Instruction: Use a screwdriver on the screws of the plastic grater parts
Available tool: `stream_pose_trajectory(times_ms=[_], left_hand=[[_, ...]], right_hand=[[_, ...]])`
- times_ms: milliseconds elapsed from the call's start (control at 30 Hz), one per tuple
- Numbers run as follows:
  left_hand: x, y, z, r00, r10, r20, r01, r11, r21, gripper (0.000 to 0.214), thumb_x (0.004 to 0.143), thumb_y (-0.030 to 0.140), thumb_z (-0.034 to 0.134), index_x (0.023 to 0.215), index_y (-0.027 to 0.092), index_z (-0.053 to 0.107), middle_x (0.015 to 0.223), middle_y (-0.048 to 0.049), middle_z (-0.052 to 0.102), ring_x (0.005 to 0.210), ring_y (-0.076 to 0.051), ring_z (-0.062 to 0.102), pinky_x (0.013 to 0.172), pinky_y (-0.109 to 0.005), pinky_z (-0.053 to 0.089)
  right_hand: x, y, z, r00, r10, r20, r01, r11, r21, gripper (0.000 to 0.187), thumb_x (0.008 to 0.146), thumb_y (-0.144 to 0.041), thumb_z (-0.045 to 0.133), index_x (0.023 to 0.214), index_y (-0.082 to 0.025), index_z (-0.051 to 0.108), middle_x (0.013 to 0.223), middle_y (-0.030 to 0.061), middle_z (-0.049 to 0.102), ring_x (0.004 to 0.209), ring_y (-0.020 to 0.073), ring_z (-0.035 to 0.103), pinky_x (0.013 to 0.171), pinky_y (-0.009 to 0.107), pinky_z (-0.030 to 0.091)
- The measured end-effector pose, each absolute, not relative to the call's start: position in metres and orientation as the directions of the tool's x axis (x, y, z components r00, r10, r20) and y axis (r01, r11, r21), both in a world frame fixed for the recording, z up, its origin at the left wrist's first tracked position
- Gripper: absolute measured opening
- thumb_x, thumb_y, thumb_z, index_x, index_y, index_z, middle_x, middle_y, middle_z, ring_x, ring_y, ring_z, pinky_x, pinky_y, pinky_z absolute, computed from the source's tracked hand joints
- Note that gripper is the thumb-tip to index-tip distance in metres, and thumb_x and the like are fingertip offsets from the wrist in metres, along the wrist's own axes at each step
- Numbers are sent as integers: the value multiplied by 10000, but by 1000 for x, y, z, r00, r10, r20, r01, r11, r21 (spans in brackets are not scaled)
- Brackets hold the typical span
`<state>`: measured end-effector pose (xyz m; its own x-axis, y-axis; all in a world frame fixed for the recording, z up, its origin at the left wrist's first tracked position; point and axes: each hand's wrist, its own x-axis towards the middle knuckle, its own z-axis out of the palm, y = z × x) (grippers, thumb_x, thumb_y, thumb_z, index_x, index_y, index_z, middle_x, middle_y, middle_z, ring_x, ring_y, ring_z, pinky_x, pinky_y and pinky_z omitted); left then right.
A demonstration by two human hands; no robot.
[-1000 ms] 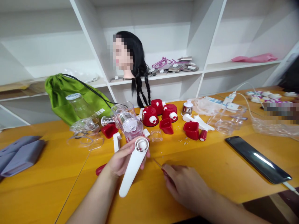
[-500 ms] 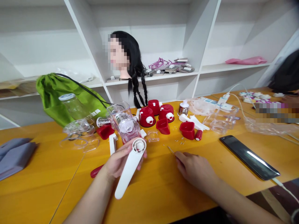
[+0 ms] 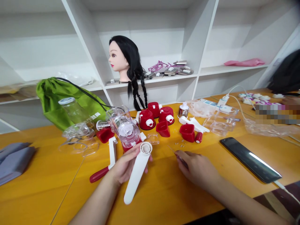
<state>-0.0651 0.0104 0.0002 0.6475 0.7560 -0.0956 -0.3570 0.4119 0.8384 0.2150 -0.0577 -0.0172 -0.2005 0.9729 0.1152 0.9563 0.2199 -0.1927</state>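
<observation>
My left hand [image 3: 125,164] is closed around a long white plastic handle piece [image 3: 138,173], its round end pointing up toward the clear grinder body [image 3: 124,128]. A thin metal tool with a red grip [image 3: 173,150] is pinched in my right hand [image 3: 197,165], which rests on the yellow table [image 3: 164,193] with the tool's tip pointing up-left. Several tiny screws [image 3: 180,144] lie just beyond that tip. Beside my left hand lies a white crank with a red knob [image 3: 105,162].
Red caps and hoppers [image 3: 161,120], clear plastic parts [image 3: 79,137], a glass jar [image 3: 73,109] and a green bag [image 3: 58,100] crowd the table's far side. A black phone [image 3: 250,159] lies right. A mannequin head [image 3: 124,59] stands on the white shelf. Grey cloth [image 3: 12,159] lies left.
My right hand with the thin tool moved right and away from me, toward the small screws. My left hand shifted the white handle slightly right and tilted it more upright.
</observation>
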Motion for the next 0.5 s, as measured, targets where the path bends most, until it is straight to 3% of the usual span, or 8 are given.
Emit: stream_pose_trajectory(times_ms=[133,300,500], left_hand=[[-64,9,0,653,750,-104,-344,416,842,315,965,336,591,1234,174,622,949,-104,748,671,-195,710,588,-296,595],[-64,10,2,638,761,-119,-345,420,839,300,978,321,576,1217,147,626,938,-142,765,687,-213,728,614,-299,601],[-56,8,0,627,770,-122,-370,431,823,304,982,289,584,1240,130,606,996,-165,769,760,-238,758,685,-328,618]], right_hand=[[199,-57,-16,-250,964,91,942,264,-209,241,1007,-265,429,1114,-235,643,903,38,765,732,234,749,556,307,337],[210,-53,-19,-125,991,48,983,130,-131,228,1013,-267,428,1095,-225,637,873,58,777,720,255,759,525,305,302],[229,-53,-23,-65,996,59,993,70,-97,251,1023,-294,419,1128,-234,639,875,78,788,751,312,773,549,321,398]])
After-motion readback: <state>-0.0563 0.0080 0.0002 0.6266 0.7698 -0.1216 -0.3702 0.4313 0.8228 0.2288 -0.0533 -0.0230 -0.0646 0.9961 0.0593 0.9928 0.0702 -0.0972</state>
